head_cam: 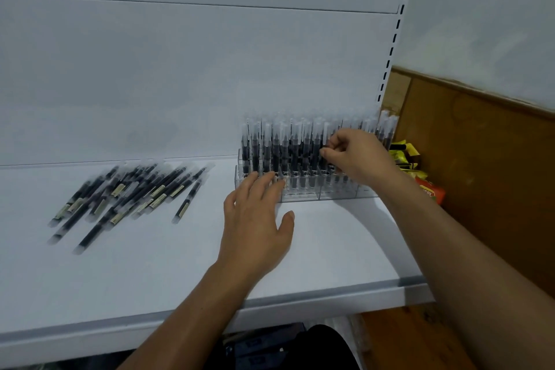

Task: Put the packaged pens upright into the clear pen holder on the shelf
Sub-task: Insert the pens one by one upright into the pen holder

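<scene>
A clear pen holder stands on the white shelf against the back panel, right of centre. Several packaged black pens stand upright in it. My right hand is at the holder's right part, its thumb and fingers pinching an upright packaged pen among the rows. My left hand lies flat with straight fingers, fingertips touching the holder's front left wall. A loose pile of packaged pens lies flat on the shelf to the left.
The shelf's front edge runs below my arms. A slotted upright bounds the shelf on the right. Yellow and orange packets lie beyond it by a brown wall panel. Dark items sit below the shelf.
</scene>
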A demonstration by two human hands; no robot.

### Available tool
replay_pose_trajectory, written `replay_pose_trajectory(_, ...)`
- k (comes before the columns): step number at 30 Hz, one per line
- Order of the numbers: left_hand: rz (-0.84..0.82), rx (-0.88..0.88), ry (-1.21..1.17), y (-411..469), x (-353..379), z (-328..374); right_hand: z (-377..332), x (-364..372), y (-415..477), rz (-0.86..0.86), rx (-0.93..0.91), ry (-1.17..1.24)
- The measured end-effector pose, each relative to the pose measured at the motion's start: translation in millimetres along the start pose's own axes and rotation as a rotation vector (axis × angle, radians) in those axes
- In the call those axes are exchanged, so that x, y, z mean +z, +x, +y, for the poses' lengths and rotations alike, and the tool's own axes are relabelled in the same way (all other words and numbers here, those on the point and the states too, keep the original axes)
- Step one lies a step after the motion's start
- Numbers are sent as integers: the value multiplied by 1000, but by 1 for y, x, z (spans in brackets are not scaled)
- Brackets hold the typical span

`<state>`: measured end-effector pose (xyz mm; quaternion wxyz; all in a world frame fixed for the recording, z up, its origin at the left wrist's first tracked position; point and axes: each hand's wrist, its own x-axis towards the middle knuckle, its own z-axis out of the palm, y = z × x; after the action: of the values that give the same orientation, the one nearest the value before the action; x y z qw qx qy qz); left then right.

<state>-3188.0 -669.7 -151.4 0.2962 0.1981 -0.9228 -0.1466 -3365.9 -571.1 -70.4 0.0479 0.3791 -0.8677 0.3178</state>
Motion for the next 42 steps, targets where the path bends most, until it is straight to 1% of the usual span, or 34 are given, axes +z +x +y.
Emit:
replay_pose_trajectory(3, 3, -7, -49, 1, -1, 0, -2, -2, -2, -5, 15, -23)
replay_pose_trajectory(7, 8, -1, -133, 2, -8, -1, -5, -7, -8, -21, 32, -111)
replay_pose_trajectory(12, 33, 9, -202, -5, -35, -24, -19, -6, -31, 33, 62, -226)
replay_pose_trajectory(15, 52, -44, -181, -13, -58, -53, -45, 12, -50, 23, -15, -180)
replay_pose_trajectory(17, 51, -118, -162, -17, -74, -75, -71, 33, -60, -56, -138, -111)
replay_pose_trajectory(19, 61, -176, -113, -19, -89, -97, -95, 61, -66, -196, -265, -43)
replay_pose_trajectory(21, 73, -226, -32, -21, -105, -118, -117, 92, -65, -305, -399, -34)
replay_pose_trajectory(23, 84, -277, 55, -26, -119, -136, -136, 116, -57, -368, -497, -34)
replay_pose_trajectory(25, 65, -307, 118, -31, -127, -150, -151, 133, -44, -425, -496, -65)
replay_pose_trajectory(28, -34, -366, 124, -43, -124, -162, -162, 153, -27, -522, -423, -155)
replay_pose_trajectory(30, -79, -376, 123, -48, -119, -166, -161, 164, -27, -547, -421, -167)
replay_pose_trajectory(33, -14, -319, 138, -48, -118, -167, -159, 170, -33, -529, -463, -99)
replay_pose_trajectory(37, 49, -324, 207, -41, -121, -166, -162, 164, -34, -407, -480, 12)
replay_pose_trajectory(40, 66, -376, 178, -34, -123, -164, -161, 160, -34, -399, -443, 36)
replay_pose_trajectory(42, 2, -472, 135, -27, -126, -163, -159, 157, -33, -381, -407, 21)
